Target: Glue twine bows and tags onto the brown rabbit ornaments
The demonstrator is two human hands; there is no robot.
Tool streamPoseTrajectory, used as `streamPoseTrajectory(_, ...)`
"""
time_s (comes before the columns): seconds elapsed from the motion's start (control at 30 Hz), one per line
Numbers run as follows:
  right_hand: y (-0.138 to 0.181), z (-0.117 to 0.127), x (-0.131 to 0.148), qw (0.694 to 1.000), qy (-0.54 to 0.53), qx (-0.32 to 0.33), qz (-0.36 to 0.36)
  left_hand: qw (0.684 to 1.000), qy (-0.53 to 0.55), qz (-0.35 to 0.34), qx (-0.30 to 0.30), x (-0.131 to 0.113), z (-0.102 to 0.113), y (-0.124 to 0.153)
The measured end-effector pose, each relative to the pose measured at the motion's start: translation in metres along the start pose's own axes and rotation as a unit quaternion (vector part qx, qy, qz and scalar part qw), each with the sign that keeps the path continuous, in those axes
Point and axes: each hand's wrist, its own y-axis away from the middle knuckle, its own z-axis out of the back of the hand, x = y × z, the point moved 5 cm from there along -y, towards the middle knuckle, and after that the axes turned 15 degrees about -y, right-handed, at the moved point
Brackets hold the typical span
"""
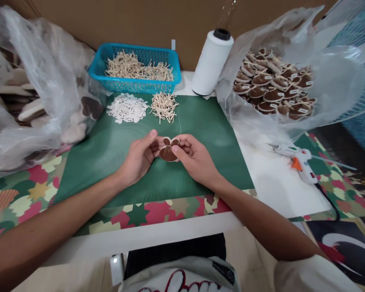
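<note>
One brown eared piece with a cream edge sits at the centre of the frame, raised between two bare hands, its two rounded ears pointing up. The right hand grips it from the right, thumb pressed on its front and the other fingers curled behind. The left hand is at its left edge with bent fingers and a lifted thumb; whether those fingers pinch it, I cannot tell. Thin thread runs up from beside the right hand.

Beneath lies a green mat on the tabletop. Above the hands are a heap of white tags and, just right of it, a pile of cream cord pieces. More cord pieces fill a blue plastic basket at upper centre, with a white thread cone, black at its top, standing to its right.

At upper left, a clear plastic bag holds brown and cream pieces; at upper right, another plastic bag holds rows of brown pieces with white tags. A hot glue gun lies at the right.
</note>
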Motion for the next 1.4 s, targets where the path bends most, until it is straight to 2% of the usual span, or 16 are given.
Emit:
streamPoseTrajectory(0.13,0.000,0.004,0.003,1.000,0.022,-0.005,0.014,0.995,-0.083,-0.022,0.043,-0.006,-0.001,-0.001)
streamPoseTrajectory(0.33,-0.005,0.013,-0.009,0.996,0.085,-0.038,0.015,0.991,-0.131,0.003,-0.026,-0.002,0.004,-0.004)
streamPoseTrajectory(0.43,-0.012,0.018,-0.015,0.996,0.083,-0.013,-0.001,0.990,-0.144,0.010,-0.007,0.001,0.006,-0.006)
streamPoseTrajectory(0.5,-0.019,0.023,-0.006,0.995,0.096,-0.003,0.012,0.986,-0.162,0.005,0.027,0.002,0.006,-0.006)
streamPoseTrajectory(0.57,-0.021,0.032,0.016,0.985,0.159,-0.022,0.069,0.975,-0.219,-0.018,0.032,0.002,0.007,-0.005)
streamPoseTrajectory(0.67,0.003,0.055,0.061,0.924,0.317,-0.098,0.190,0.924,-0.357,-0.130,-0.032,-0.009,0.009,0.002)
streamPoseTrajectory(0.77,0.067,0.105,0.092,0.817,0.449,-0.262,0.249,0.871,-0.430,-0.233,-0.041,-0.016,0.006,0.010)
streamPoseTrajectory(0.8,0.093,0.129,0.096,0.774,0.491,-0.317,0.244,0.864,-0.437,-0.249,-0.022,-0.015,0.004,0.011)
streamPoseTrajectory(0.9,0.153,0.206,0.094,0.667,0.615,-0.384,0.174,0.847,-0.455,-0.273,0.035,-0.010,0.001,0.012)
streamPoseTrajectory(0.93,0.166,0.232,0.092,0.642,0.636,-0.410,0.126,0.840,-0.463,-0.280,0.045,-0.009,-0.001,0.012)
streamPoseTrajectory(0.97,0.174,0.258,0.088,0.643,0.639,-0.419,0.059,0.832,-0.473,-0.286,0.051,-0.008,-0.002,0.012)
streamPoseTrajectory(1.0,0.175,0.277,0.084,0.660,0.633,-0.403,0.001,0.823,-0.485,-0.291,0.053,-0.009,-0.003,0.013)
streamPoseTrajectory(1.1,0.165,0.307,0.085,0.713,0.582,-0.382,-0.081,0.804,-0.511,-0.299,0.060,-0.012,-0.008,0.014)
streamPoseTrajectory(1.27,0.140,0.313,0.104,0.780,0.485,-0.379,-0.110,0.812,-0.511,-0.281,0.015,-0.022,0.001,0.008)
streamPoseTrajectory(1.33,0.144,0.311,0.110,0.820,0.438,-0.356,-0.095,0.808,-0.515,-0.287,-0.008,-0.027,0.008,0.004)
streamPoseTrajectory(1.4,0.158,0.304,0.116,0.857,0.384,-0.340,-0.052,0.798,-0.519,-0.306,0.005,-0.031,0.010,0.002)
